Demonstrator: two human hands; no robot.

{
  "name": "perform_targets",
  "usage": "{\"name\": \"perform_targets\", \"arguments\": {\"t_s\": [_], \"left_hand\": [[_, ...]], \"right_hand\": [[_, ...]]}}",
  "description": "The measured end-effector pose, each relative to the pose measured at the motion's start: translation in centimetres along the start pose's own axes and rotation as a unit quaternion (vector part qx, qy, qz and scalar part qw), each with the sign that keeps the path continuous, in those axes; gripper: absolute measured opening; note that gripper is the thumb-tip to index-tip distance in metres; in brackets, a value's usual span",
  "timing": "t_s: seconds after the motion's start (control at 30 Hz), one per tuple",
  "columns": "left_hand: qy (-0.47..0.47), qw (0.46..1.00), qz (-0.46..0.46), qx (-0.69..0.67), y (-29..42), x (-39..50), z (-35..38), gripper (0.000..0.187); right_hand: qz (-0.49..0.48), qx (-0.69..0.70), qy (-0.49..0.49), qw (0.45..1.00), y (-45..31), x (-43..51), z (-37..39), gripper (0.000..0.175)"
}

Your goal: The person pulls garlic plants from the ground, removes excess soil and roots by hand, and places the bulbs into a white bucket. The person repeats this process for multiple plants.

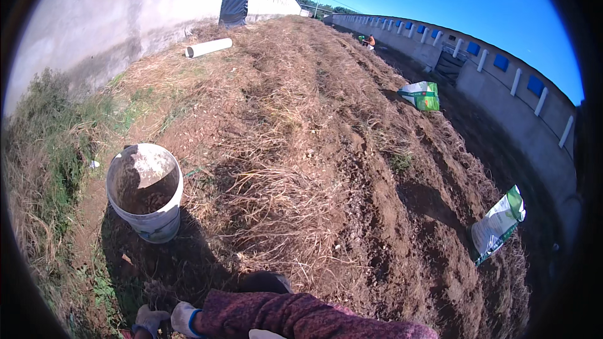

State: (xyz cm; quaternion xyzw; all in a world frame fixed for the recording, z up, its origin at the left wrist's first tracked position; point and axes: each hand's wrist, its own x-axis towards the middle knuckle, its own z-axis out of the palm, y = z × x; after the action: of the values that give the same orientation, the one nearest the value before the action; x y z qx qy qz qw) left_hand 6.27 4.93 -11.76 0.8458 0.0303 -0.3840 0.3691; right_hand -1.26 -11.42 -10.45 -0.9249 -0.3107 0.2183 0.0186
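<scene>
My left hand (150, 318), in a pale work glove, is low at the bottom edge, over shaded soil and dry plant stems. Close beside it on the right is my right hand (183, 318), in a white glove with a blue cuff. Its arm, in a dark red patterned sleeve (282, 313), crosses the bottom of the view. Fingers are small and shaded, so I cannot tell whether either hand grips anything. Ahead of my hands stands a dirty white plastic bucket (172, 216), upright, with small brown lumps (155, 201) at its bottom.
Dry cut vines (282, 197) cover the ridged soil. Weeds (61, 136) grow on the left, near a wall (141, 4) and a white pipe (209, 48). Printed sacks (499, 226) (420, 95) stand on the right. A person (370, 41) is far off, near another long wall (494, 99).
</scene>
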Motion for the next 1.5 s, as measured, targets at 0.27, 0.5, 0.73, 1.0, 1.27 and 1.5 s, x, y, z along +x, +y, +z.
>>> {"name": "perform_targets", "arguments": {"t_s": [0.27,0.5,0.73,1.0,1.27,1.5], "left_hand": [[0.075,0.990,-0.052,0.105,3.0,-2.5,0.0,0.061],[0.060,0.988,-0.031,0.139,1.6,-2.1,0.7,0.067],[0.076,0.986,-0.006,0.149,2.0,-2.5,0.2,0.071],[0.079,0.996,0.021,0.046,3.3,-3.0,0.1,0.046],[0.051,0.999,0.008,0.008,1.8,-1.8,0.0,0.047],[0.077,0.995,0.000,0.066,1.7,-1.7,-0.1,0.046]], "right_hand": [[0.051,0.022,0.000,0.998,-1.0,-2.7,-2.4,0.016],[-0.043,-0.006,-0.071,0.997,-0.2,-5.3,-5.2,0.027],[0.048,-0.008,-0.022,0.999,0.1,-4.4,-4.2,0.021],[0.053,0.010,0.014,0.998,-0.3,-2.0,-1.6,0.020],[0.078,0.009,0.024,0.997,0.4,-0.9,-0.3,0.021],[0.005,-0.008,0.060,0.998,0.3,-2.8,-2.6,0.015]]}}
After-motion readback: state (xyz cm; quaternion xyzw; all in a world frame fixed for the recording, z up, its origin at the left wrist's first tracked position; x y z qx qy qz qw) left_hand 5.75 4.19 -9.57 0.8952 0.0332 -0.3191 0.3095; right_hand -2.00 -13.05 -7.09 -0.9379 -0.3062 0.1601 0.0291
